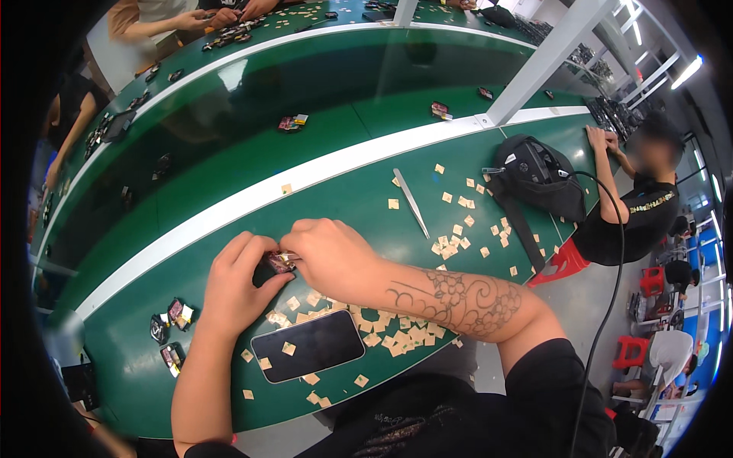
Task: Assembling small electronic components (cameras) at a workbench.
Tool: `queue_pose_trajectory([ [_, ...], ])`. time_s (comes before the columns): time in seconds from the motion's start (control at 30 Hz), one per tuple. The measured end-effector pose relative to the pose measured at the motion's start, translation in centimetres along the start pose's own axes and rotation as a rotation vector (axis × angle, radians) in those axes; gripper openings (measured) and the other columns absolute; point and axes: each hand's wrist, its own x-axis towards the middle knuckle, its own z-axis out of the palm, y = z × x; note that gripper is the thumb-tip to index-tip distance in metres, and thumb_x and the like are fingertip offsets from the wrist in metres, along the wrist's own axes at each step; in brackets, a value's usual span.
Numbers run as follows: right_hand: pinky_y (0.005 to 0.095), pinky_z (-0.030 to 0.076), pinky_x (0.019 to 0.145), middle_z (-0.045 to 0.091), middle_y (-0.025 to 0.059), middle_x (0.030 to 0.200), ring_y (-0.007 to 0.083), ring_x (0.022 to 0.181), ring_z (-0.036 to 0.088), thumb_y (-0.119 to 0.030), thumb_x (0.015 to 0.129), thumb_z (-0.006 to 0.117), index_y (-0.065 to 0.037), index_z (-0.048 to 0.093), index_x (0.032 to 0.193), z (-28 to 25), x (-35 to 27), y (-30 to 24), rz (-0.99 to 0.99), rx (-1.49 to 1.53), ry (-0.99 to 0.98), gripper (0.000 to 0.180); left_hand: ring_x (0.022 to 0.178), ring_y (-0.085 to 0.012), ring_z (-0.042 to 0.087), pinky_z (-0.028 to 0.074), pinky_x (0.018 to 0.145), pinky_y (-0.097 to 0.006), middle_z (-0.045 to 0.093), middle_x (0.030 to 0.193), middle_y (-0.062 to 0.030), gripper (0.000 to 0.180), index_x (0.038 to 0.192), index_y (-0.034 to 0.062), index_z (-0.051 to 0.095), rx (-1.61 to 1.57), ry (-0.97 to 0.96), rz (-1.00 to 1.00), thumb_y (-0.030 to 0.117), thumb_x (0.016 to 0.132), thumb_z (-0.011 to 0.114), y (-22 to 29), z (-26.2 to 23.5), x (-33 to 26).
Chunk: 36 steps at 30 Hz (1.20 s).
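My left hand pinches a small dark electronic part with a reddish face between thumb and fingers, just above the green table. My right hand meets it from the right with its fingertips closed at the part's upper edge. A thin shiny bit shows there; what the right fingers hold is mostly hidden. Several similar parts with black wires lie left of my left forearm. Below my hands a dark phone lies flat, with small tan squares on and around it.
Silver tweezers lie beyond my right hand. A black bag stands at the right, a black cable passing in front of it. Past the white rail, parts sit on a green belt. A co-worker sits at right; others work across.
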Motion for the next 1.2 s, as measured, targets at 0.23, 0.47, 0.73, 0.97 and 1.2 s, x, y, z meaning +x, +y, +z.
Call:
queue_pose_trajectory([
  [0.23, 0.0487, 0.058, 0.079, 0.069, 0.0153, 0.104, 0.0388, 0.090, 0.072, -0.013, 0.095, 0.072, -0.004, 0.072, 0.107, 0.5, 0.0, 0.5, 0.036, 0.129, 0.098, 0.015, 0.089, -0.0295, 0.068, 0.057, 0.076, -0.038, 0.065, 0.098, -0.0120, 0.045, 0.107, 0.0027, 0.067, -0.044, 0.047, -0.067, 0.003, 0.071, 0.094, 0.1, 0.1, -0.6],
  [0.47, 0.0464, 0.055, 0.072, 0.071, 0.0166, 0.089, 0.0377, 0.083, 0.072, -0.010, 0.090, 0.077, -0.002, 0.069, 0.105, -1.6, 0.9, 3.1, -0.020, 0.424, 0.072, 0.018, 0.097, -0.0116, 0.066, 0.053, 0.082, -0.026, 0.066, 0.108, -0.0029, 0.040, 0.124, 0.0007, 0.060, -0.516, 0.091, -0.228, -0.011, 0.089, 0.076, 0.0, 2.3, 0.5],
  [0.73, 0.0465, 0.055, 0.070, 0.063, 0.0127, 0.100, 0.0365, 0.078, 0.069, -0.019, 0.092, 0.077, -0.008, 0.065, 0.111, -0.8, 1.2, 2.1, -0.272, 0.423, 0.540, 0.025, 0.087, -0.0053, 0.057, 0.046, 0.074, -0.022, 0.061, 0.099, -0.0001, 0.014, 0.110, 0.0031, 0.054, -0.379, -0.019, -0.262, -0.008, 0.102, 0.060, -2.3, -2.6, 7.1],
  [0.97, 0.0525, 0.061, 0.078, 0.068, 0.0140, 0.109, 0.0404, 0.091, 0.075, -0.027, 0.092, 0.075, -0.007, 0.066, 0.118, -0.5, 0.9, 5.3, -0.416, -0.021, -0.060, 0.033, 0.071, -0.0087, 0.063, 0.049, 0.060, -0.028, 0.067, 0.083, -0.0034, 0.018, 0.115, 0.0028, 0.065, -0.098, -0.147, -0.151, 0.003, 0.098, 0.071, 0.0, 4.3, 24.6],
  [1.2, 0.0531, 0.060, 0.078, 0.072, 0.0178, 0.122, 0.0433, 0.091, 0.075, -0.022, 0.098, 0.067, -0.011, 0.072, 0.118, 1.0, 2.8, 6.1, -0.381, 0.114, -0.120, 0.023, 0.107, -0.0415, 0.073, 0.059, 0.094, -0.052, 0.076, 0.111, -0.0208, 0.042, 0.127, 0.0056, 0.068, 0.491, -0.301, -0.023, 0.034, 0.097, 0.076, 4.2, 16.0, 34.7],
])
